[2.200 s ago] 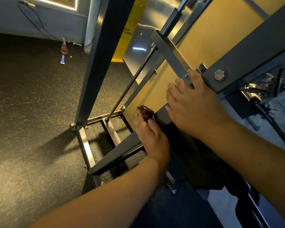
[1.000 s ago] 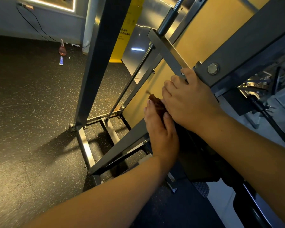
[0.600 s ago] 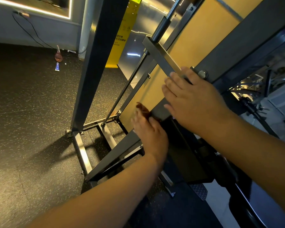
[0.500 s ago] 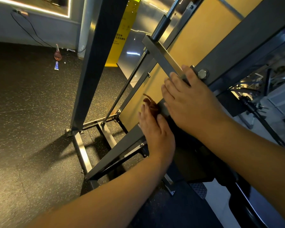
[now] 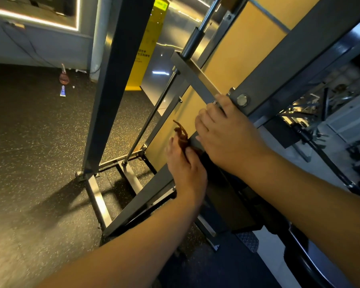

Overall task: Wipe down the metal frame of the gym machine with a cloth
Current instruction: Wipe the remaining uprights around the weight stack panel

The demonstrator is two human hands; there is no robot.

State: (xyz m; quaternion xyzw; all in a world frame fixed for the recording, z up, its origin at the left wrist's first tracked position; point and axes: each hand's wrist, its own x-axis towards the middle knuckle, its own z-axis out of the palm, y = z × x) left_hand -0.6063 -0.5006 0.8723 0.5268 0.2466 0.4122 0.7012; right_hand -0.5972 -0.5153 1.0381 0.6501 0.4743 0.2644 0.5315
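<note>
Rust-brown cloth sits bunched against the slanted grey beam of the metal frame, low on the beam and just below the right hand. The left hand lies flat on it, fingers straight and close together, pressing the cloth onto the metal; a crumpled end of the cloth sticks out past the fingertips. The right hand is on the same beam just above, its fingers bent over the beam's edge and its thumb reaching up beside a silver bolt, so it holds the frame rather than lying loose on it. The two hands nearly touch.

A thinner steel bar crosses from the bolt up to a black gas strut. Behind the frame stands a tan panel. A broad dark upright post rises from the base rails on the speckled rubber floor.

Farther back, a yellow sign carries a few lines of small print and a green patch at its top; the writing is too blurred to read. By the wall, a small reddish bottle stands on the floor with a small blue and white tube just beside it; any label on either is too small to make out. A glowing light strip runs along the wall.
</note>
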